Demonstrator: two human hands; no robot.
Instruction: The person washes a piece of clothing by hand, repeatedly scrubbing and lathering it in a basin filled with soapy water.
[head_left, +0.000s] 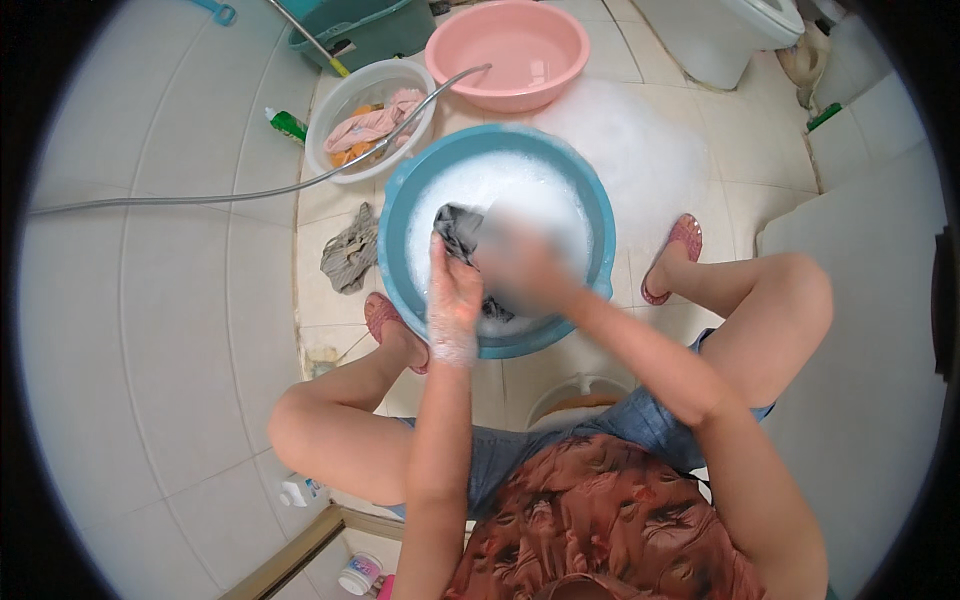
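Note:
A blue basin (395, 250) full of white suds (500, 178) stands on the floor between my feet. My left hand (456, 295), wet and foamy at the wrist, grips a wet dark grey patterned cloth (459, 228) over the basin. A lower part of the cloth shows near the suds below my hands. Close against the cloth, my right hand (530, 270) is smeared by a blur, so its fingers cannot be made out. On the floor left of the basin lies a crumpled grey striped cloth (350, 250).
Behind the basin are a pink basin (510, 95) with water and a white basin (317, 135) holding pink and orange cloths. A grey hose (270, 193) crosses from the left wall into the pink basin. Foam (630, 150) covers floor at the right. A green bottle (288, 125) stands by the wall.

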